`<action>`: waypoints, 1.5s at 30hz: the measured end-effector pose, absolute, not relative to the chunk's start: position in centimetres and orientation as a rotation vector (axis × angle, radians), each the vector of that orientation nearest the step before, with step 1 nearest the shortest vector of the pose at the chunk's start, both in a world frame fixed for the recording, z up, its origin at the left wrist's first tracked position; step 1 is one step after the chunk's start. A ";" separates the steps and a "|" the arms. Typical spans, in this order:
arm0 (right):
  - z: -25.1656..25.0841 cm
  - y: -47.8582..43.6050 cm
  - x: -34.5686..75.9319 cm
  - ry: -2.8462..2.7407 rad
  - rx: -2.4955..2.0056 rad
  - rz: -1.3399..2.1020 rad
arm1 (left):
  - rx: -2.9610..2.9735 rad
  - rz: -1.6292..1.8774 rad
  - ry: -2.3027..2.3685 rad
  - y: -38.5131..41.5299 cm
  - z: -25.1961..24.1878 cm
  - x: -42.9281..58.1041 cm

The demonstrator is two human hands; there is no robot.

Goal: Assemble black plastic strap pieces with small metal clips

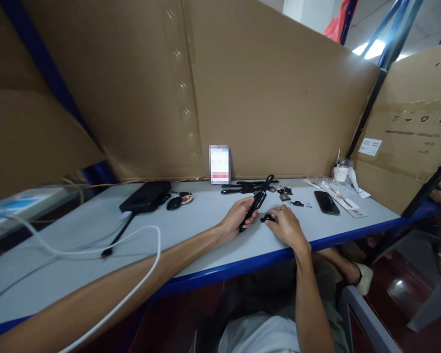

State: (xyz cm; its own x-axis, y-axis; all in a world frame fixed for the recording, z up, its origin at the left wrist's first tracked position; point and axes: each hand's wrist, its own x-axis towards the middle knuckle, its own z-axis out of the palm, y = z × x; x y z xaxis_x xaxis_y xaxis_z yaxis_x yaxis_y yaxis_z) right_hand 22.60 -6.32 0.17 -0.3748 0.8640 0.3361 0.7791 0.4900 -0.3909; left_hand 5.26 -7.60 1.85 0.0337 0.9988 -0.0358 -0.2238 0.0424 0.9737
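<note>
My left hand (241, 215) is closed around a long black handled tool (258, 200), its upper end slanting up and to the right. The tool's exact kind does not show. Just right of it, my right hand (284, 224) has its thumb and fingertips on a small black part (267, 218) at the tabletop. Whether that part is lifted or still resting there is hard to see. Beyond my hands lie several similar black handles (238, 189). Small black and metal pieces (285, 194) are scattered to their right.
On the left are a black case (146, 197), a dark oval object (174, 203) and a white cable (158, 245). A lit phone (219, 165) leans on the cardboard wall (279, 98). At right lie a dark phone (327, 202), plastic packaging (340, 193) and a white cup (340, 172).
</note>
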 end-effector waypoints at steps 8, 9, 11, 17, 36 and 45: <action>-0.4 -5.7 22.8 -1.802 -1.219 0.640 | 1.113 1.218 1.059 -7.6 1.7 5.4; -0.4 -5.6 22.9 -1.702 -1.175 0.745 | 1.141 1.201 1.060 -7.7 1.6 5.4; -0.4 -5.5 23.0 -1.541 -1.054 0.872 | 1.203 1.149 1.066 -7.7 1.5 5.4; -0.2 -5.5 23.0 -1.471 -0.876 1.015 | 1.412 0.987 1.130 -7.6 1.1 5.7; -0.4 -5.3 22.6 -1.616 -1.077 0.670 | 1.552 0.969 1.169 -7.3 0.8 6.3; -0.3 -5.6 22.4 -1.670 -1.153 0.563 | 1.547 1.018 1.089 -7.4 0.6 6.2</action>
